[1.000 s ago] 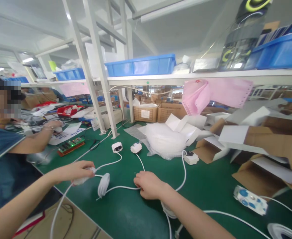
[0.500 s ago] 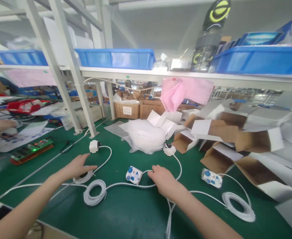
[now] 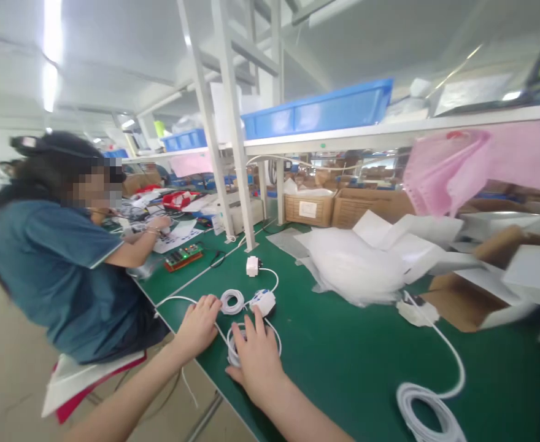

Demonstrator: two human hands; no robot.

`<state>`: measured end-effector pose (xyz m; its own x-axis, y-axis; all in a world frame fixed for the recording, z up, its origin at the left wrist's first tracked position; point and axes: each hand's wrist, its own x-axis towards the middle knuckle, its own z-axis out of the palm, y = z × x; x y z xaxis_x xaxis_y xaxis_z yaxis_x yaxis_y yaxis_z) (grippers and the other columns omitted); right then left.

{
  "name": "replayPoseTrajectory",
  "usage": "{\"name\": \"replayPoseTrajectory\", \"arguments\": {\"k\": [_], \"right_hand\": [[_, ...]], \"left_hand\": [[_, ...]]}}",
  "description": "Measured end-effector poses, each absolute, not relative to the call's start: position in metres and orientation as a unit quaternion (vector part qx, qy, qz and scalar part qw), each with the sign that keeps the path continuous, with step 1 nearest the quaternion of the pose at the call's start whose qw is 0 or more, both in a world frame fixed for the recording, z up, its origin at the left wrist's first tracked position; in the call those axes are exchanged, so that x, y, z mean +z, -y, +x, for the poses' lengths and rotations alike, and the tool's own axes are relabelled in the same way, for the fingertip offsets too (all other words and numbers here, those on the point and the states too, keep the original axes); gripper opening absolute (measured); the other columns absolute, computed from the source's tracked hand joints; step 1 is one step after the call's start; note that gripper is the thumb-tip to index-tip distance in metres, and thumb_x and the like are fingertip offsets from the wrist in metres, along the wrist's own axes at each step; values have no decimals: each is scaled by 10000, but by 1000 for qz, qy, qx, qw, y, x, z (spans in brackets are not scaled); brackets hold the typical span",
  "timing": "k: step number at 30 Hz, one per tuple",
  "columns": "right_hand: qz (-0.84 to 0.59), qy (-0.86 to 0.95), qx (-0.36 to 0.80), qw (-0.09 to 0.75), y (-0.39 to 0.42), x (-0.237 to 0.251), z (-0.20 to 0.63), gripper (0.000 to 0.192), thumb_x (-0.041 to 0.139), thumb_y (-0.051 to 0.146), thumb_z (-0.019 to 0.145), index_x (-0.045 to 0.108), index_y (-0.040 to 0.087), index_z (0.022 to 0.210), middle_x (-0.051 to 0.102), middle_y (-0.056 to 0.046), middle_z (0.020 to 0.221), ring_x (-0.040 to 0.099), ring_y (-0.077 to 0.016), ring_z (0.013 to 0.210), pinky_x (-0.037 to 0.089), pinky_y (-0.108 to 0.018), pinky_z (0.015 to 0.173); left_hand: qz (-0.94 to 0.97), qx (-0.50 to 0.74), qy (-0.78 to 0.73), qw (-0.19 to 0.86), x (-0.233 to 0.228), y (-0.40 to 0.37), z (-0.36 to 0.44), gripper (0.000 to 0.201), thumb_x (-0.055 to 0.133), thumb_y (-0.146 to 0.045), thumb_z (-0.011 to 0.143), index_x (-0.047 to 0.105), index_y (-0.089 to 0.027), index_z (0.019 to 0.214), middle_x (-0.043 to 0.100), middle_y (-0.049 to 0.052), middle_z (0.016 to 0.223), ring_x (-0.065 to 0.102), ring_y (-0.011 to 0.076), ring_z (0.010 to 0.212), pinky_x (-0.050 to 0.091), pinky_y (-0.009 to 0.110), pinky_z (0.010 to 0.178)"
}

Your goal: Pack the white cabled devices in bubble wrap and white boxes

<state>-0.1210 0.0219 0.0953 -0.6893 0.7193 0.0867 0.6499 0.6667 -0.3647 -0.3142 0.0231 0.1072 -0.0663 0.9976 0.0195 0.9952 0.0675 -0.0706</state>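
My left hand point(image 3: 200, 322) sits at the near edge of the green table point(image 3: 343, 362), fingers curled over a white cable point(image 3: 173, 299) that runs under it. My right hand point(image 3: 257, 356) lies flat with fingers apart on a loose coil of white cable point(image 3: 233, 344). Just beyond the fingertips are a smaller tight coil point(image 3: 232, 301) and a white device with blue marks point(image 3: 264, 301). A white adapter block point(image 3: 252, 266) lies farther back, its lead looping toward the device.
A seated co-worker in a blue shirt point(image 3: 53, 270) works at the left by a lit circuit board point(image 3: 182, 256). A plastic bag point(image 3: 353, 267), flat cardboard cartons point(image 3: 463, 301), a white plug point(image 3: 416, 310) and another cable coil point(image 3: 429, 408) lie right. Shelf posts point(image 3: 237, 159) stand behind.
The view has swung left and the co-worker is in sight again. Both my hands have drawn close together near the table edge; the right now rests on the cable coil.
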Motion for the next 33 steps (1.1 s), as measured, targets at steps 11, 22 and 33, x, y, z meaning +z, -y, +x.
{"name": "replayPoseTrajectory", "arguments": {"k": [11, 22, 33], "right_hand": [[-298, 911, 236, 159, -52, 83, -102, 445, 664, 146, 799, 679, 147, 1244, 630, -153, 1343, 565, -305, 1277, 424, -423, 1100], [-277, 915, 290, 48, -64, 109, 76, 495, 840, 57, 605, 748, 297, 1028, 670, 25, 1123, 615, -212, 1114, 420, -330, 1021], [-623, 763, 101, 139, -30, 126, 73, 768, 878, 402, 753, 532, 170, 1399, 543, -199, 1344, 617, -356, 1119, 517, -460, 905]], "left_hand": [[-570, 136, 796, -156, 142, -8, -413, 269, 625, -392, 1007, 672, -130, 1041, 711, 47, 976, 700, 174, 846, 603, 368, 794], [-636, 19, 761, -129, 165, -71, -384, 825, 681, -662, 615, 662, -70, 1190, 655, 282, 1288, 570, 505, 1265, 463, 566, 1061], [-681, -191, 706, -19, 99, -203, -231, 549, 536, -470, 938, 542, -111, 1353, 535, 213, 1395, 467, 383, 1369, 398, 554, 1104]]}}
